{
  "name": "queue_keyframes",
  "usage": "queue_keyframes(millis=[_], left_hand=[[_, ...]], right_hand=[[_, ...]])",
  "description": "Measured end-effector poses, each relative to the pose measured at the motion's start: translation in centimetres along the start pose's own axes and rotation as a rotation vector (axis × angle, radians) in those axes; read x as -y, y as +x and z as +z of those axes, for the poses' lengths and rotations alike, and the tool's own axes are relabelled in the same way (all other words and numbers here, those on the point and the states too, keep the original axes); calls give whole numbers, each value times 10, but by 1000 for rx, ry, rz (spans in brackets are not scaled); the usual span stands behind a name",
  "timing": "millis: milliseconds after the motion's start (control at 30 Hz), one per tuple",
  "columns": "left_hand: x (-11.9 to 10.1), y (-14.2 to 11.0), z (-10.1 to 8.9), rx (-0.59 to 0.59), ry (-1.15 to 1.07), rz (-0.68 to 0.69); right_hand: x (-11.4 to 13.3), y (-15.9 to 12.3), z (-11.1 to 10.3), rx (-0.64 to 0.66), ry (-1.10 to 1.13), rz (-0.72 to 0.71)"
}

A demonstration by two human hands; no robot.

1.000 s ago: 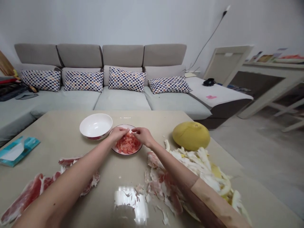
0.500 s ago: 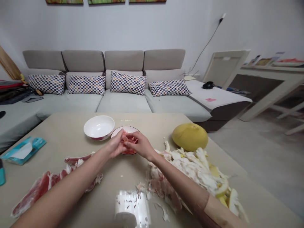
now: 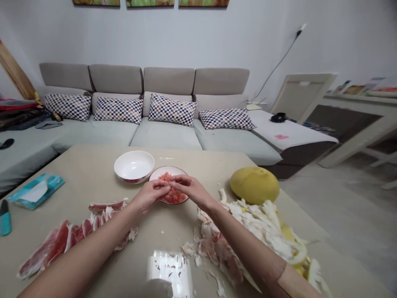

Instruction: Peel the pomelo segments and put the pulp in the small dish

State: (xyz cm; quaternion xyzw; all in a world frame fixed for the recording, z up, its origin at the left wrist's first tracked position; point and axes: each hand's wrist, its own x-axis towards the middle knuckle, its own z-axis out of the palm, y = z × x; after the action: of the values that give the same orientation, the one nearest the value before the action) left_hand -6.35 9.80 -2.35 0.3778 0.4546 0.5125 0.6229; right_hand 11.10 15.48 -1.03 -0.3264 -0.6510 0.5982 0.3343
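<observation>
Over the near edge of a dark-rimmed plate (image 3: 155,174), my left hand (image 3: 151,193) and my right hand (image 3: 192,190) meet at the fingertips. Both are closed in a pinch; whatever small bit lies between the fingers is hidden. Loose reddish pomelo flesh (image 3: 175,198) lies on the plate beneath them. Beyond my left forearm is a row of pink pomelo segments (image 3: 58,244). Torn membranes (image 3: 214,248) and white-yellow peel (image 3: 259,225) are heaped beside my right forearm.
A white bowl (image 3: 134,166) stands left of the plate. One whole pomelo (image 3: 254,185) sits behind the peel. Dark seeds (image 3: 170,269) lie near the front. A tissue pack (image 3: 37,192) and a teal-handled tool (image 3: 5,221) are at left. A sofa (image 3: 167,134) stands behind the table.
My hands have turned from a cupped hold around reddish flesh to fingertips pinched together, uncovering more of the flesh on the plate. The view has shifted slightly left.
</observation>
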Motion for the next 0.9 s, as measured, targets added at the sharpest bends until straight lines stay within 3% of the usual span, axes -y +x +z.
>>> queue_keyframes(millis=[167, 467, 733, 900], left_hand=[[-1, 3, 0, -38, 75, 57], [0, 9, 0, -18, 17, -7], [11, 17, -6, -48, -141, -74], [11, 18, -1, -98, -189, -50]], right_hand=[[-11, 6, -5, 20, 99, 78], [-28, 9, -19, 87, 195, 169], [-29, 14, -31, -130, -73, 94], [-21, 4, -13, -174, -233, -20]])
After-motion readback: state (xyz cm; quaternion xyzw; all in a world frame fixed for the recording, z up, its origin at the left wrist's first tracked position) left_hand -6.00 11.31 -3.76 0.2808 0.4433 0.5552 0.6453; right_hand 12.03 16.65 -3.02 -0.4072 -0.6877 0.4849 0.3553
